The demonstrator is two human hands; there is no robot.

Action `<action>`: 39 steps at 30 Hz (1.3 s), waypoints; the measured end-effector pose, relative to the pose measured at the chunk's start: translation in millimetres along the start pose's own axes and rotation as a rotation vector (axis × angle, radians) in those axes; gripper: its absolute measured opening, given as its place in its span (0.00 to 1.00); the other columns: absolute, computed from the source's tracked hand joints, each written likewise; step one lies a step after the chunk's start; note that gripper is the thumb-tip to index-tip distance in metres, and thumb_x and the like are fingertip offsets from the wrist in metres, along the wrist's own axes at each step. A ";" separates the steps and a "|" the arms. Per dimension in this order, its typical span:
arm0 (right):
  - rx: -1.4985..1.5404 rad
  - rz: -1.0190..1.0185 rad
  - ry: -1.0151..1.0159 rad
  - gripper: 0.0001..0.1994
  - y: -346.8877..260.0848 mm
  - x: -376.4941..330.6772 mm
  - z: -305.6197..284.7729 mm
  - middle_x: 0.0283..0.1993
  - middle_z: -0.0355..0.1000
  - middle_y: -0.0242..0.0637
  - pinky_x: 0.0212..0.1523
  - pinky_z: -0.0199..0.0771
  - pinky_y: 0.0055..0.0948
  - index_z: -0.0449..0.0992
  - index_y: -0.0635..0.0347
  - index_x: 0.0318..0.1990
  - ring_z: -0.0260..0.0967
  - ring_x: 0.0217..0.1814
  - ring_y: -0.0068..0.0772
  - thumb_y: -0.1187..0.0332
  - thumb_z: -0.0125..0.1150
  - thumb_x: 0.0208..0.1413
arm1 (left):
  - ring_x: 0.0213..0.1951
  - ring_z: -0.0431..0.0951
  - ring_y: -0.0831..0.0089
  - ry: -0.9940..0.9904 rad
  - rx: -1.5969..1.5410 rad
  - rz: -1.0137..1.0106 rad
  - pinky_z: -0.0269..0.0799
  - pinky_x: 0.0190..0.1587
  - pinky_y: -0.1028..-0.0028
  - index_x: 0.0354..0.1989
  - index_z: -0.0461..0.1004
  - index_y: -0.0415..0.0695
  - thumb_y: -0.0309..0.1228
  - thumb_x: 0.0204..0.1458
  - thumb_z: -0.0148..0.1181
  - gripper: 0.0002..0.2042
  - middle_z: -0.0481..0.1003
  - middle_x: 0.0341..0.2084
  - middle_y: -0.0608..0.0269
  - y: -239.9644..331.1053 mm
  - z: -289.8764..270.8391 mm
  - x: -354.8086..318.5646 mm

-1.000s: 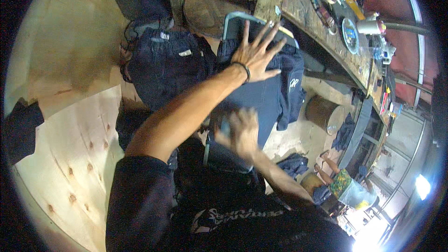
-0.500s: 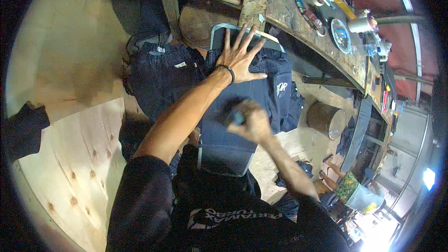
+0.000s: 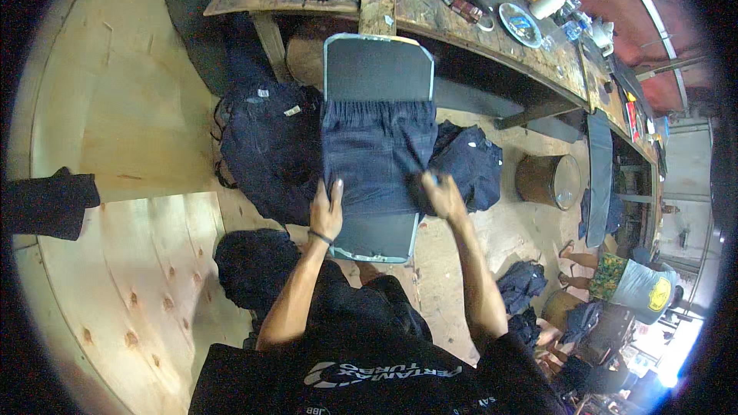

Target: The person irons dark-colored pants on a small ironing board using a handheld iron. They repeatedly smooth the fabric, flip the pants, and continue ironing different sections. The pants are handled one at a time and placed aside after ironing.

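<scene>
A dark navy garment [image 3: 373,150] with a gathered elastic waistband is pulled around a flat dark board with pale edging [image 3: 377,68]. The board sticks out beyond the garment at both the far and near ends. My left hand [image 3: 327,214], with a dark band at the wrist, is closed on the garment's lower left edge. At the right edge, my right hand [image 3: 446,197] is closed, with a small bluish object showing between its fingers. Its exact kind is too small and blurred to tell, and the fabric beside that hand is smeared by motion.
Dark garments lie in piles to the left [image 3: 269,146] and right [image 3: 473,161] of the board. A workbench [image 3: 492,61] with tape rolls and a blue dish [image 3: 520,24] runs along the far side. A round stool [image 3: 550,180] stands at right. Another person [image 3: 626,284] is farther right.
My left hand has come off the top of the garment, down to its lower left edge. My right hand has moved from mid-garment to its right edge. The garment's white lettering no longer shows.
</scene>
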State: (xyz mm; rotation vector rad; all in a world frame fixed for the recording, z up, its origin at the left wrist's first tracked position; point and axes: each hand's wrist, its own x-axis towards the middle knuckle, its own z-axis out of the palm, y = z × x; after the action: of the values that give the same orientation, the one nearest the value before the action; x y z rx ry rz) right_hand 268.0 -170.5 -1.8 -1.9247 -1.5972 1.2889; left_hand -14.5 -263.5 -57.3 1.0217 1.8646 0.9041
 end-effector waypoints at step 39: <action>-0.226 -0.076 0.017 0.50 -99.0 153.7 -39.2 0.74 0.64 0.72 0.74 0.67 0.47 0.47 0.54 0.84 0.64 0.77 0.68 0.39 0.63 0.64 | 0.78 0.58 0.47 0.092 -0.337 0.295 0.56 0.78 0.59 0.79 0.48 0.30 0.59 0.57 0.73 0.56 0.55 0.77 0.33 86.6 -15.2 176.8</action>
State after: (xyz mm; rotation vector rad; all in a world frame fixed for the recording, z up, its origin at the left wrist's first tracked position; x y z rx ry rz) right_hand 233.3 11.2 25.6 -1.9753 -1.8575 1.0998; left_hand -62.5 -73.8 -31.1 1.0707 1.5834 1.4072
